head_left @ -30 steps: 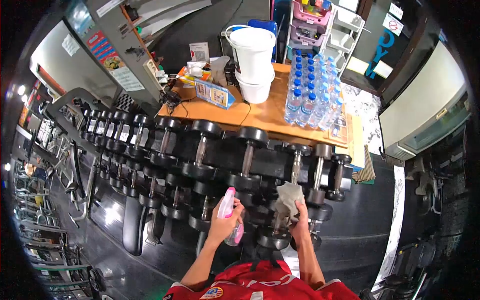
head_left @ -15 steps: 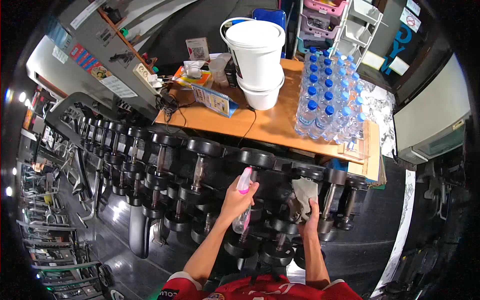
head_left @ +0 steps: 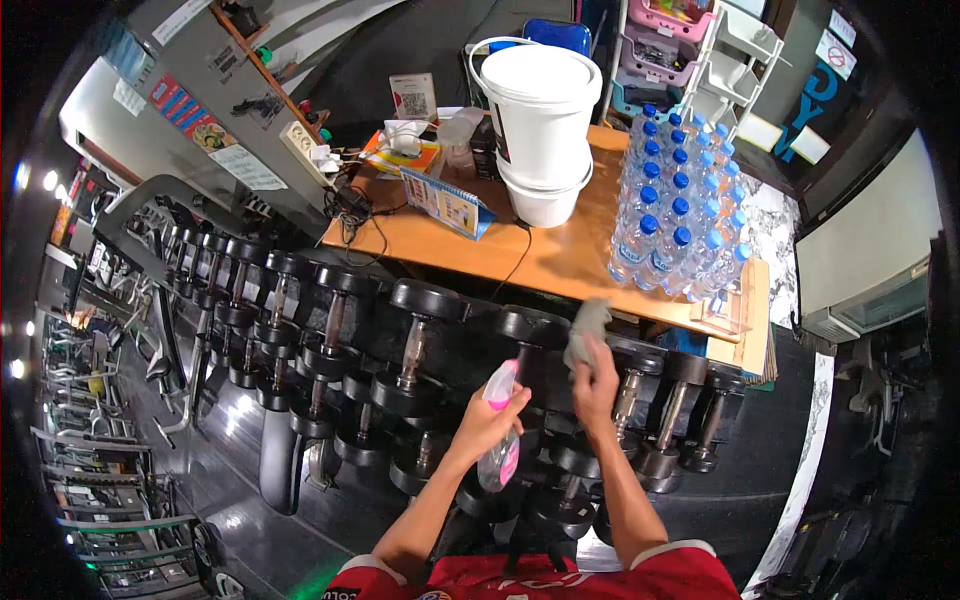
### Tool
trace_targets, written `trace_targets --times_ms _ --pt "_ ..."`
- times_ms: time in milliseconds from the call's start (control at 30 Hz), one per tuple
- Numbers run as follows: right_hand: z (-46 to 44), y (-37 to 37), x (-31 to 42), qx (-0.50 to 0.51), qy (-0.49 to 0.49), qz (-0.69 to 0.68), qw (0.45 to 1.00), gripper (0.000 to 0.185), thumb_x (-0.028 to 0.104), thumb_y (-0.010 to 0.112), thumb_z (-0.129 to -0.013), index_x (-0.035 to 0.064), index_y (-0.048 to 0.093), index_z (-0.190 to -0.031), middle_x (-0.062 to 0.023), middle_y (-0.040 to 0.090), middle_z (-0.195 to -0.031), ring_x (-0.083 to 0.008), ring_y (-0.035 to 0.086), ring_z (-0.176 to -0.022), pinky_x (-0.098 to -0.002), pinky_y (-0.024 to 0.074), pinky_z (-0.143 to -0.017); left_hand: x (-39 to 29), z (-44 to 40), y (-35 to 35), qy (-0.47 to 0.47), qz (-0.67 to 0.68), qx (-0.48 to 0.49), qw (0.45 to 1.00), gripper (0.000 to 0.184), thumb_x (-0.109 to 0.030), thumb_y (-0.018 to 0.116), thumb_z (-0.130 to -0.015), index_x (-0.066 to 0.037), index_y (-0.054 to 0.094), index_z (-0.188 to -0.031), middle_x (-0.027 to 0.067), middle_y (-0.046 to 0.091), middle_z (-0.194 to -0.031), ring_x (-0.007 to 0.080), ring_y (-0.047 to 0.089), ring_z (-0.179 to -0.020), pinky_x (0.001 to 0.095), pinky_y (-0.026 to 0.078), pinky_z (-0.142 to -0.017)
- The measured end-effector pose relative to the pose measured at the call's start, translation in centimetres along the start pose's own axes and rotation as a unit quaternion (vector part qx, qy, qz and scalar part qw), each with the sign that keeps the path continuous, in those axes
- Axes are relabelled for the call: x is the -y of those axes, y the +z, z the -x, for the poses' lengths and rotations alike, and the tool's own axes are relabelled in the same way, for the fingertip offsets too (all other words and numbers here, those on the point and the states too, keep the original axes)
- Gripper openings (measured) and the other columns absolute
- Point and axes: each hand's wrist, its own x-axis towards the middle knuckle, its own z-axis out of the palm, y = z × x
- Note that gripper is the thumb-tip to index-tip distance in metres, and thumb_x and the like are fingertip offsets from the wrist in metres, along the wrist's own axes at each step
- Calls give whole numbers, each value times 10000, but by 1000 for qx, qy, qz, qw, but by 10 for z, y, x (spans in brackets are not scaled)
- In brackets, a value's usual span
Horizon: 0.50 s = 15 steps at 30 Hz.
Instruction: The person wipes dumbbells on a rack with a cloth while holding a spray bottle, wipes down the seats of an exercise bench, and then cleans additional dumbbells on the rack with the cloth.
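My left hand is wrapped round the neck of a clear spray bottle with a pink-and-white trigger head. The bottle hangs upright in front of the dumbbell rack. My right hand grips a grey-white cloth, slightly smeared by motion, over the top row. Just left of the cloth lies the end of a black dumbbell. To the right of my right hand is another dumbbell with a metal handle. Whether the cloth touches a dumbbell I cannot tell.
Behind the rack stands a wooden table with stacked white buckets, a desk calendar and several water bottles. More dumbbells run along to the left. A black padded bench stands at the lower left.
My right hand has moved left and up with the cloth, from the right-hand dumbbells toward the middle one. My left hand still holds the spray bottle, slightly lower. The view has shifted a little.
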Motion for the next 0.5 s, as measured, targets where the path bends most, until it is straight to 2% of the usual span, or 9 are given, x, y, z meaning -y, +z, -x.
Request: trace_targets --times_ms 67,133,167,200,267,333,367,433,500 --pt "-35 19 35 96 -179 168 965 352 49 612 -738 81 634 -1088 -130 585 -1136 -310 536 -1109 -402 415 -968 13 13 -7 -52 -25 0 998 439 -219 636 -885 -31 474 -1247 52 591 -890 94 562 -587 255 493 -483" --pt "-52 47 40 166 -294 237 911 287 38 614 -714 147 685 -970 -115 605 -1084 -281 549 -1058 -411 427 -946 46 20 -14 -87 -8 19 996 336 -179 648 -868 -12 533 -1136 43 588 -901 89 565 -566 256 489 -482" --pt "-57 59 42 165 -293 241 911 287 38 614 -714 147 685 -970 -115 605 -1084 -281 549 -1058 -411 427 -946 49 26 -12 -68 -47 11 996 316 -210 666 -855 -19 547 -1076 37 582 -817 94 564 -535 256 484 -478" --pt "-63 72 44 223 -276 291 888 243 89 622 -725 144 688 -952 -95 606 -1073 -263 534 -1079 -415 417 -947 51 30 -10 -47 -88 2 995 304 -242 683 -841 -25 562 -1017 31 577 -732 98 563 -504 256 479 -473" --pt "-69 101 48 278 -256 345 859 207 141 631 -736 142 690 -934 -74 607 -1062 -245 519 -1099 -419 406 -949 46 35 -6 -33 -105 10 994 315 -242 681 -839 -41 557 -1047 39 580 -750 91 566 -517 252 480 -473" --pt "-73 131 51 362 -224 509 748 219 166 622 -759 130 690 -963 -63 609 -1036 -258 530 -1056 -448 408 -919 34 34 -5 -76 -135 18 988 296 -202 676 -824 -26 559 -1032 79 605 -776 176 618 -611 303 503 -547" --pt "-71 147 47 364 -222 514 745 219 166 622 -759 130 690 -963 -63 609 -1036 -258 530 -1056 -448 408 -919 40 34 -7 -76 -131 22 988 296 -202 676 -824 -26 559 -1032 79 605 -776 176 618 -611 303 503 -547" --pt "-76 168 46 402 -178 597 670 217 181 625 -767 118 691 -963 -56 607 -1008 -250 537 -1004 -466 406 -896 51 30 -13 183 -276 -6 944 290 -161 665 -801 0 564 -1020 144 618 -848 297 626 -773 375 505 -663" --pt "-78 166 45 411 -168 585 678 217 178 618 -772 110 692 -964 -58 608 -1011 -256 540 -1011 -448 413 -887 53 29 -17 201 -271 9 941 287 -154 659 -794 8 569 -1014 166 609 -887 338 600 -849 398 490 -716"
